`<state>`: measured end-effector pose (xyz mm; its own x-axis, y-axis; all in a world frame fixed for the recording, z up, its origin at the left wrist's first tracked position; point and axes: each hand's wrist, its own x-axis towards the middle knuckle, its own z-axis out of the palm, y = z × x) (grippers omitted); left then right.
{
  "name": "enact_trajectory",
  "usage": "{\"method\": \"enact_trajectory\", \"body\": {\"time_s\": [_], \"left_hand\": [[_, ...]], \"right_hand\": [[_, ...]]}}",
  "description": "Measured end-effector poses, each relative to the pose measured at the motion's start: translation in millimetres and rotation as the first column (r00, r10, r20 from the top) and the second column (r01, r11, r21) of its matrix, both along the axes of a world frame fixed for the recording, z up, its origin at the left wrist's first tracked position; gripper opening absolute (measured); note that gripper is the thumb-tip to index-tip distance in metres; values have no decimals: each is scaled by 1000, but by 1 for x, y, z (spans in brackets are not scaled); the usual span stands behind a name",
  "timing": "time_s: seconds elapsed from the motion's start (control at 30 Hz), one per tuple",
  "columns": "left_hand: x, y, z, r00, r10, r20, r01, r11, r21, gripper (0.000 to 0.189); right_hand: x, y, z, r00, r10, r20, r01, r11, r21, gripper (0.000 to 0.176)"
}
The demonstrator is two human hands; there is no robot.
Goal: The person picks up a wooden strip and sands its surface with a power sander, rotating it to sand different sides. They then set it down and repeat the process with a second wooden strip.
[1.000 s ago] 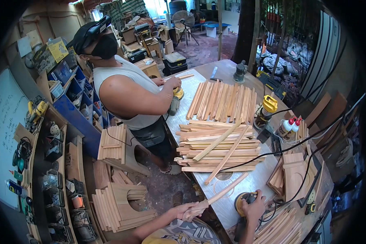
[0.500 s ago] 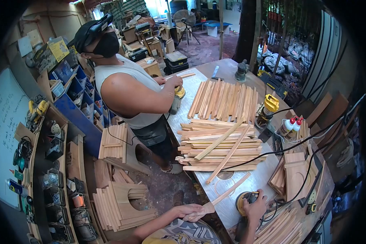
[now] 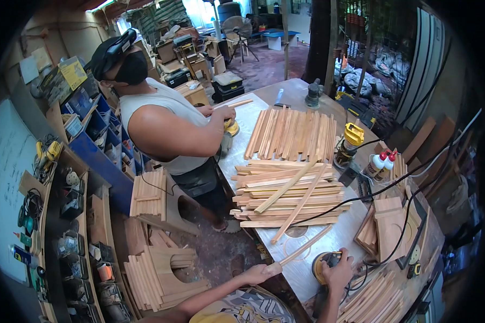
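My left hand (image 3: 258, 274) is closed around the near end of a thin wooden strip (image 3: 307, 243), with something pale at the grip. The strip slants away over the metal-topped table, its far end near a round hole. On the yellow-and-black orbital sander (image 3: 321, 267) rests my right hand (image 3: 338, 271), fingers wrapped over its top. The sander stands on the table, right of the strip. Beyond both hands lies a pile of wooden strips (image 3: 291, 202), two of them crossing on top.
Across the table a person (image 3: 167, 118) holds a strip and a sander. More strips (image 3: 291, 133) lie in a row. Glue bottles (image 3: 380, 165), a yellow-topped router (image 3: 352, 137) and a black cable (image 3: 385, 188) occupy the right side. Cut wooden panels (image 3: 390, 226) stand nearer.
My left hand has shifted slightly forward, and the strip now shows a narrower face. The right hand stays on the sander. The other person's strip has moved a little.
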<state>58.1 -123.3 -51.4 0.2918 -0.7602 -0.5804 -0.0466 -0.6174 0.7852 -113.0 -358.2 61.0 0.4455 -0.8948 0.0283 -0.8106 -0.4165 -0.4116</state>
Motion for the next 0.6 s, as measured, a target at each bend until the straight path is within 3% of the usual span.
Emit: {"method": "enact_trajectory", "body": {"time_s": [0.13,0.23,0.6], "left_hand": [[-7,-2,-23,963,-39,265,35,999,21,52],[-11,-1,-35,948,-2,319,-4,1000,17,56],[-4,-5,-39,973,-12,229,4,999,34,68]], "right_hand": [[-2,-2,-5,1000,1,-5,-1,1000,-12,72],[0,-1,-2,1000,-10,-15,10,1000,9,72],[1,-1,0,1000,-16,-21,16,1000,10,72]]}}
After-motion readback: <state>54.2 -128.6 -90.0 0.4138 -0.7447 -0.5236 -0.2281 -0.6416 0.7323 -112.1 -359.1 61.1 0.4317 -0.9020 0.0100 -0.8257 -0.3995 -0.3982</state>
